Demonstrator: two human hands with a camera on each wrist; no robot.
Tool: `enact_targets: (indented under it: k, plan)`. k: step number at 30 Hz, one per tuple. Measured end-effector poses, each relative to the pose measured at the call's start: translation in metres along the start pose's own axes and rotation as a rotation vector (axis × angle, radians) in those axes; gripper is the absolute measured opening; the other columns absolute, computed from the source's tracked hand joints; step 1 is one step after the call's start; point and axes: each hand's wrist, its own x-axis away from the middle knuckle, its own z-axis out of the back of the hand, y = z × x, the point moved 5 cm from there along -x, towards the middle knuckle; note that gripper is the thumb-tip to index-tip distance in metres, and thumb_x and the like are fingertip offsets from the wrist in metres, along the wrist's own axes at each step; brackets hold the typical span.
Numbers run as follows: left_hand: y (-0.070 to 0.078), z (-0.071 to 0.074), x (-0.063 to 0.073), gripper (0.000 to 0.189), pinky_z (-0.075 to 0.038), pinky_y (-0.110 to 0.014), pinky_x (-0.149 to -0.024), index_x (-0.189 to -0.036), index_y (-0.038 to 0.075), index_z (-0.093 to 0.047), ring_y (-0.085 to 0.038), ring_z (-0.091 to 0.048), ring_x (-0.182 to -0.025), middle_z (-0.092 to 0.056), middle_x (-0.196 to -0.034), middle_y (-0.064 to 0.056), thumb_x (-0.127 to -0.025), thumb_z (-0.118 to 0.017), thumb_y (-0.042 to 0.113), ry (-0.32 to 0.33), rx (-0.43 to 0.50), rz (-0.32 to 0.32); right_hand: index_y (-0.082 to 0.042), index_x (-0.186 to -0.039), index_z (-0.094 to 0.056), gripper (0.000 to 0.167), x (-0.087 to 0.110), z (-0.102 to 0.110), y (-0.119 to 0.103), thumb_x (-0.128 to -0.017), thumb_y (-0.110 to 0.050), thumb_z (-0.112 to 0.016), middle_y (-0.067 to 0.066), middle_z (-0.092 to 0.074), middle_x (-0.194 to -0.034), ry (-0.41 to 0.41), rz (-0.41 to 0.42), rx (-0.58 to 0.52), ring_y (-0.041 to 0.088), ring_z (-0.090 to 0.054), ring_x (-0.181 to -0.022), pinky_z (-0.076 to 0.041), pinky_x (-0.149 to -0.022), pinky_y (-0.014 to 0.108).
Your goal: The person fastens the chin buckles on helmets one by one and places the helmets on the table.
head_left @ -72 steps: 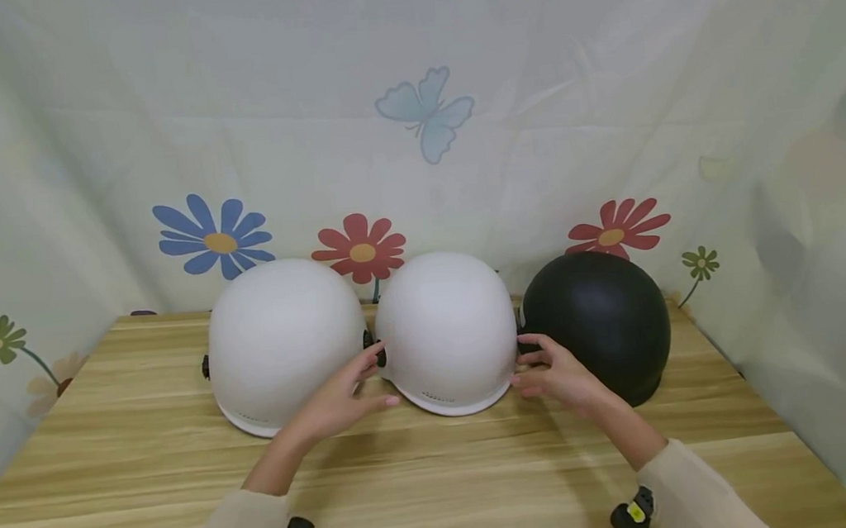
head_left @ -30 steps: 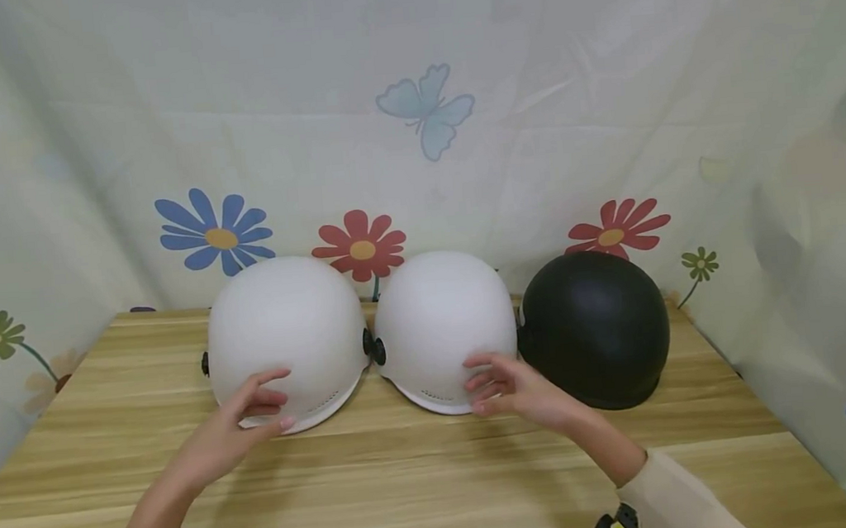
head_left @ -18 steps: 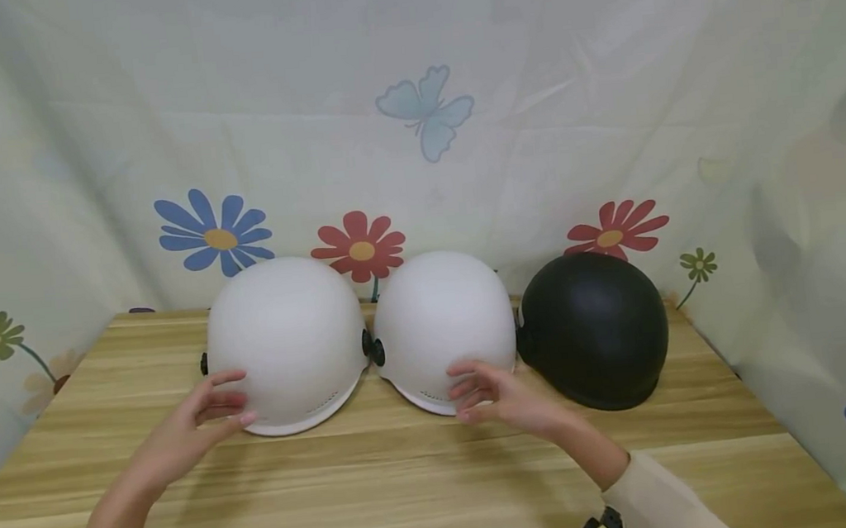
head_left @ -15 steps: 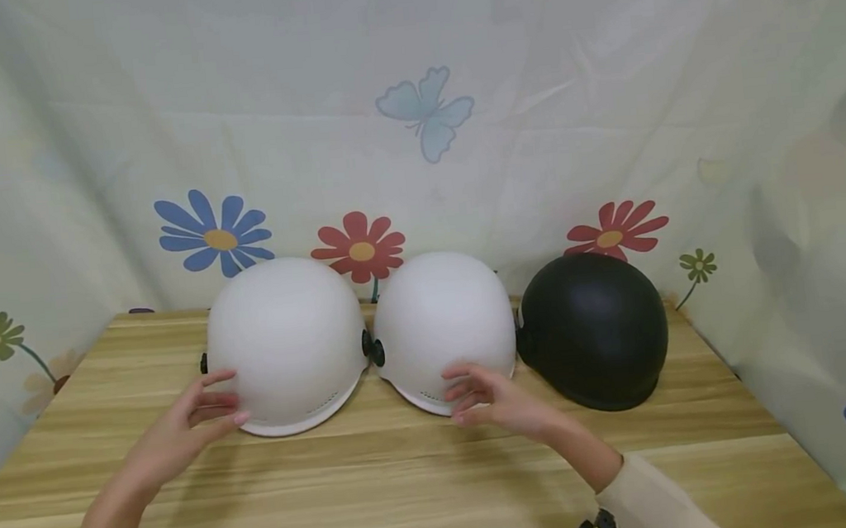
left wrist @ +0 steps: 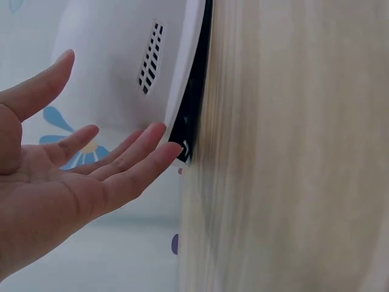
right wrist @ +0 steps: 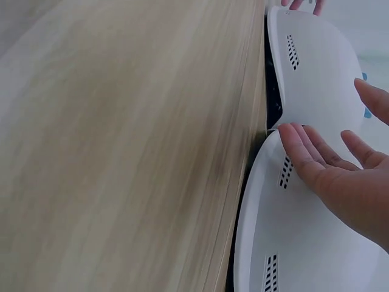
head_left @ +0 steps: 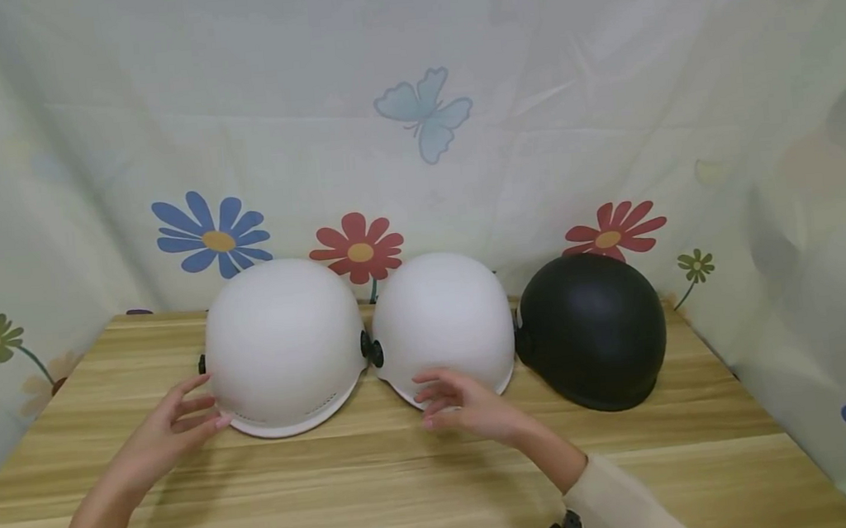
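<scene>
Three helmets sit side by side on the wooden table. The left one is a large white helmet (head_left: 283, 341), the middle one a smaller white helmet (head_left: 442, 320), the right one a black helmet (head_left: 592, 329). My left hand (head_left: 175, 428) is at the left front side of the large white helmet, fingers spread; in the left wrist view the fingers (left wrist: 130, 161) lie near its rim, and I cannot tell if they touch. My right hand (head_left: 467, 405) is in front of the middle helmet with relaxed fingers, holding nothing; its palm (right wrist: 358, 188) shows in the right wrist view.
A wooden table (head_left: 382, 499) spreads in front of the helmets. Behind it hangs a pale curtain (head_left: 268, 102) with printed flowers and a butterfly. Black round side fittings (head_left: 372, 349) sit between the two white helmets, close together.
Both hands have shifted left: the left from between the white helmets to the large one's left side, the right from the middle helmet's right edge to its front. The helmets stay in their row.
</scene>
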Motion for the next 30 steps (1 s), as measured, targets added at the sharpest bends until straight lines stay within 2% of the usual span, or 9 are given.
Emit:
enact_targets:
  k: [18,30]
  plan:
    - [-0.006,-0.001,-0.004,0.081,-0.045,-0.051,-0.084,-0.145,0.003,0.005,-0.053,-0.032,-0.119,-0.017,-0.136,-0.041,-0.093,-0.053,0.026,-0.068,0.013,0.028,-0.001,-0.134,-0.040,0.056,-0.025,-0.018,0.001,-0.084,-0.003,-0.064,0.023,-0.047,-0.126,0.007,-0.043,0.003,0.036,-0.050,-0.110,-0.046,-0.084,0.031]
    - [-0.008,-0.001,-0.008,0.083,-0.046,-0.050,-0.084,-0.144,0.002,0.008,-0.052,-0.037,-0.117,-0.016,-0.135,-0.042,-0.093,-0.053,0.026,-0.093,0.012,0.039,-0.003,-0.136,-0.038,0.058,-0.035,-0.025,0.002,-0.083,-0.002,-0.064,0.022,-0.043,-0.130,0.007,-0.048,-0.064,0.036,-0.047,-0.114,-0.046,-0.086,0.033]
